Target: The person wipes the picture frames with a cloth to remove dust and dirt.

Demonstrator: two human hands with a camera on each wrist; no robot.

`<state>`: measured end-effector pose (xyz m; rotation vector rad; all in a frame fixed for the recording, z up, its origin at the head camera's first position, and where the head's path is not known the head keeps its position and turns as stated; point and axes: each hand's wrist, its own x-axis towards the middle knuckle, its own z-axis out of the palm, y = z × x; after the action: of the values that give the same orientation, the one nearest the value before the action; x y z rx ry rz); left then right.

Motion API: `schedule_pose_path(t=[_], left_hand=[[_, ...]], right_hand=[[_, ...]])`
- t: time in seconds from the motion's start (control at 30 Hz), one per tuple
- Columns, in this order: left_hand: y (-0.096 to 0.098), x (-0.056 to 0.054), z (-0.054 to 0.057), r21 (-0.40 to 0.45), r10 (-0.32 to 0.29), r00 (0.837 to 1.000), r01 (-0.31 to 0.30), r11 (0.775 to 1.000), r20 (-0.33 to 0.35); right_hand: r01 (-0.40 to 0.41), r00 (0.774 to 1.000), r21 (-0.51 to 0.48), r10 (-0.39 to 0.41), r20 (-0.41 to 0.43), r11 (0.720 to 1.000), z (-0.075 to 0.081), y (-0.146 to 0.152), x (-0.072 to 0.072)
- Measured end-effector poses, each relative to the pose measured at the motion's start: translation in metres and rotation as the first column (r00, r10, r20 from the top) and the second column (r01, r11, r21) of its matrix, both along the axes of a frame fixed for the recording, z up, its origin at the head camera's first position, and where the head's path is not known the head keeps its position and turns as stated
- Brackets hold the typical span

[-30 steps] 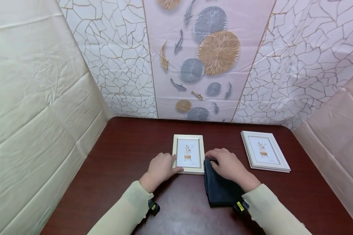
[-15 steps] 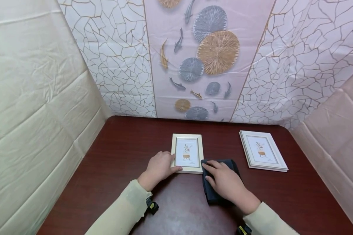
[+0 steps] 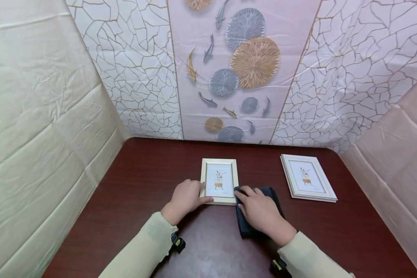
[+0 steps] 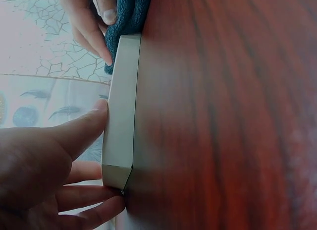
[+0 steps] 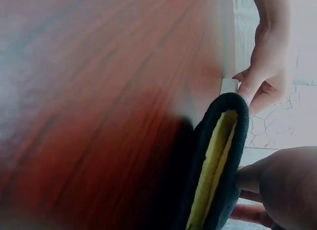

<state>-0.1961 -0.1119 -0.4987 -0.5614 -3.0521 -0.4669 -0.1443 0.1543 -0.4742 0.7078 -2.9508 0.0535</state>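
A cream-edged picture frame point(image 3: 218, 201) lies face up on the table, showing a print of a potted plant. My left hand point(image 3: 184, 199) grips its near left corner, thumb along the near edge and fingers at the left side. Against the frame's right edge lies a folded dark blue cloth point(image 3: 244, 227); the right wrist view shows yellow inside its fold. My right hand point(image 3: 258, 212) rests on top of this cloth, its fingertips point(image 3: 238, 193) close to the frame's edge. In the left wrist view the cloth point(image 4: 130, 14) meets the frame's end point(image 4: 121, 98).
A stack of white picture frames point(image 3: 309, 178) lies on the right of the dark red wooden table point(image 3: 152, 162). Patterned cloth point(image 3: 222, 73) hangs behind the table. Pale padded panels point(image 3: 48, 135) stand along both sides.
My right hand has moved from the cloth's upper left edge to lie over its middle, and the cloth is more bunched. My left hand keeps its grip on the picture frame.
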Motion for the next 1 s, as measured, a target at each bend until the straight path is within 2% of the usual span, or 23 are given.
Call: schedule_pose_path(t=[0.6, 1.0], left_hand=[[-0.003, -0.002, -0.004, -0.034, 0.005, 1.0, -0.005, 0.999, -0.004], [0.0, 0.0, -0.001, -0.054, 0.003, 1.0, -0.004, 0.999, -0.028]], right_hand=[[0.034, 0.999, 0.031, -0.034, 0.024, 0.999, 0.003, -0.017, -0.037], [0.072, 0.992, 0.072, -0.079, 0.097, 0.995, 0.007, -0.019, -0.07]])
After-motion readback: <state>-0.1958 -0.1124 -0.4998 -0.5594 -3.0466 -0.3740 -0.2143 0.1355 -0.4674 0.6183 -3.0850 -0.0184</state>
